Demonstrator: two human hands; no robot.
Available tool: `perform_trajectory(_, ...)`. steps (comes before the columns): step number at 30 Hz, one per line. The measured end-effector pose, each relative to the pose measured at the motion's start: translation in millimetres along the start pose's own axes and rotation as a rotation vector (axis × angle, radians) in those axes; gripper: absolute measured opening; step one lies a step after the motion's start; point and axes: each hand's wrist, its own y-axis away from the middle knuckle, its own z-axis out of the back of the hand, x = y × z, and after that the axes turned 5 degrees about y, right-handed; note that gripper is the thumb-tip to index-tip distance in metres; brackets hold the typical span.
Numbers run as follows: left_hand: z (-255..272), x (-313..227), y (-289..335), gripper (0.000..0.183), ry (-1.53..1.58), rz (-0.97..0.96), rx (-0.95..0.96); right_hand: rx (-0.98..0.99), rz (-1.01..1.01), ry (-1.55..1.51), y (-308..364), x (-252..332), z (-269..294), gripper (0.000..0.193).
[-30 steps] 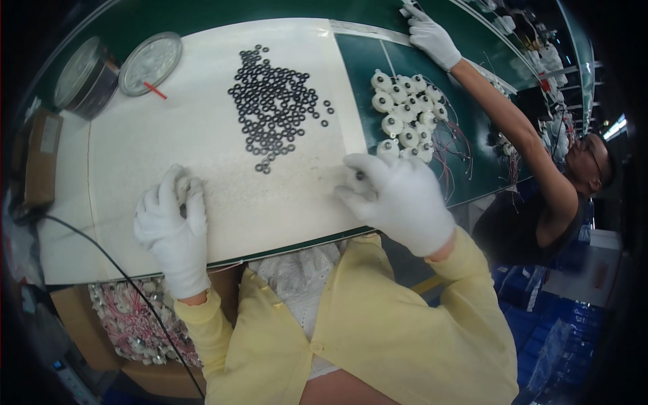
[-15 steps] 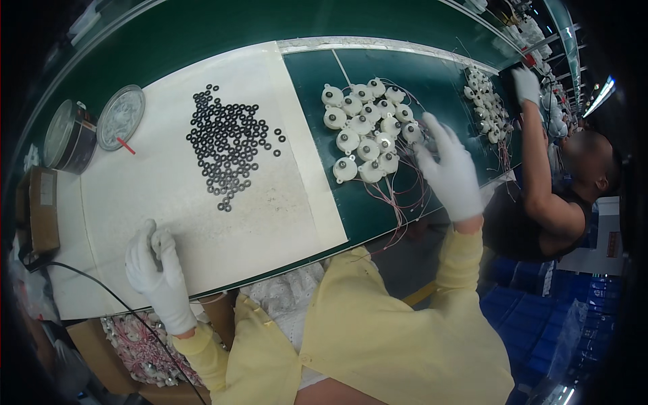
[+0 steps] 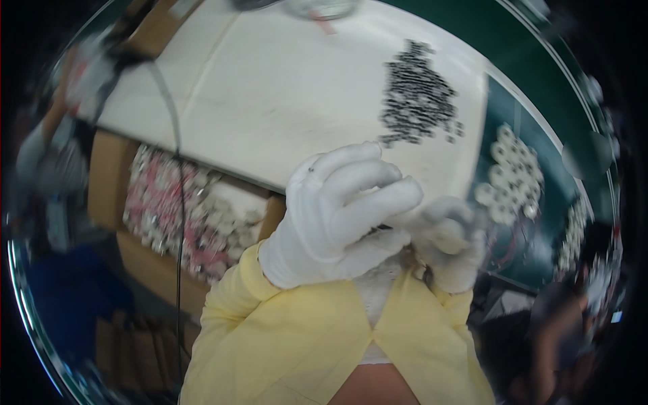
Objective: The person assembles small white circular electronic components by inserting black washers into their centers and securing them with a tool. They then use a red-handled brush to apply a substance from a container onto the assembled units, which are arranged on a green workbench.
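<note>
My right hand [image 3: 462, 260], in a white glove and smeared by motion, is closed around a white round motor [image 3: 451, 236] in front of my chest. Thin dark strands, perhaps its wires, hang beside the palm. Close by on its left is my left hand [image 3: 337, 216], also gloved. Its fingers are bent toward the motor and stand apart from the thumb; a dark spot shows in the gap, too blurred to name. Beyond my hands, many black rings [image 3: 417, 94] lie on a white sheet [image 3: 270, 88]. More white motors [image 3: 513, 175] are grouped on the green table [image 3: 533, 246] to the right.
A cardboard box [image 3: 111, 182] of white parts with pink wires [image 3: 179, 209] stands below the table edge at left. A black cable [image 3: 181, 223] hangs across it. A co-worker [image 3: 557, 324] is at the lower right, near another motor group [image 3: 572, 233].
My right hand has come back from the motor group with a motor. My left hand has risen off the sheet's edge toward it. The view has swung left, bringing the box into full sight.
</note>
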Motion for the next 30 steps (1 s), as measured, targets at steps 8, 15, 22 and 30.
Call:
perform_trajectory(8, 83, 50, 160, 0.019, -0.83, 0.71, -0.04, 0.137, 0.013, -0.189, -3, -33, 31, 0.066)
perform_trajectory(15, 115, 37, 197, 0.05, -1.286, 0.816, -0.36, 0.185, 0.023, -0.1, -2, -36, 31, 0.066)
perform_trajectory(22, 97, 32, 239, 0.037, -0.903, 1.241, -0.139, 0.211, 0.034, -0.099, 0, -37, 30, 0.064)
perform_trajectory(30, 130, -28, 195, 0.042, -0.144, 0.757, -1.193, 0.209, 0.024, -0.009, 5, -34, 34, 0.067)
